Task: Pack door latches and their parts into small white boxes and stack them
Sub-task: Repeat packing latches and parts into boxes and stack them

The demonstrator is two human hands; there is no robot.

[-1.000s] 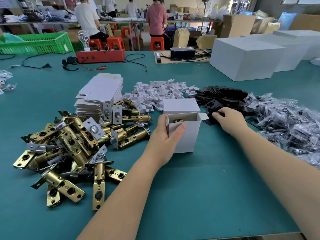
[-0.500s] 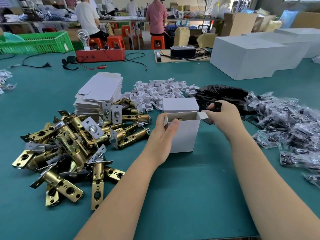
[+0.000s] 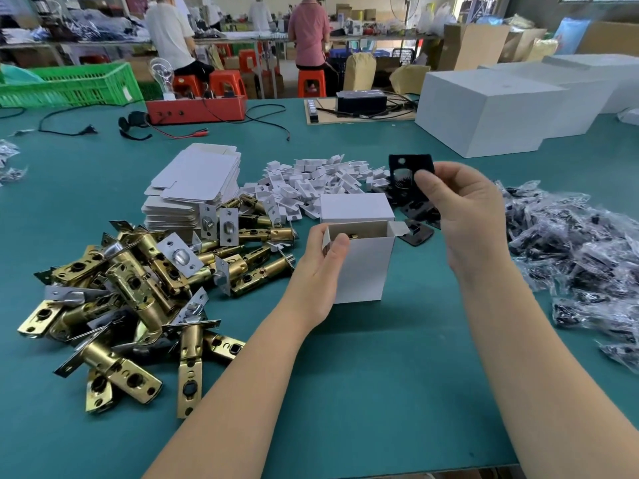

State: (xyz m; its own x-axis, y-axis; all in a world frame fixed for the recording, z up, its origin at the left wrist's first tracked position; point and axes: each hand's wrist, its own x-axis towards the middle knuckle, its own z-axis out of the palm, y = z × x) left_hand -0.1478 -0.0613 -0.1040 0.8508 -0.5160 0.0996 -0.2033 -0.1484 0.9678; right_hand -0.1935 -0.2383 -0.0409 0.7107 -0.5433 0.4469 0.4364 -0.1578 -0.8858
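Head view: left hand (image 3: 320, 271) grips open box (image 3: 359, 264) on table (image 3: 380, 392); right hand (image 3: 466, 216) pinches black plate (image 3: 406, 171) above it.

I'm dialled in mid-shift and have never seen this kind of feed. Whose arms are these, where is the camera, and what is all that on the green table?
There is no machine here: a person wears a wide-angle camera on the head, looking forward and down at their own bare hands. The left hand grips an open small white box standing upright on the green table; something brass-coloured shows inside. The right hand pinches a flat black plate in the air above and behind the box. To the left lies a heap of brass door latches, behind it a stack of flat unfolded boxes and a pile of small white inserts. To the right lie more black plates and clear bags of dark parts.
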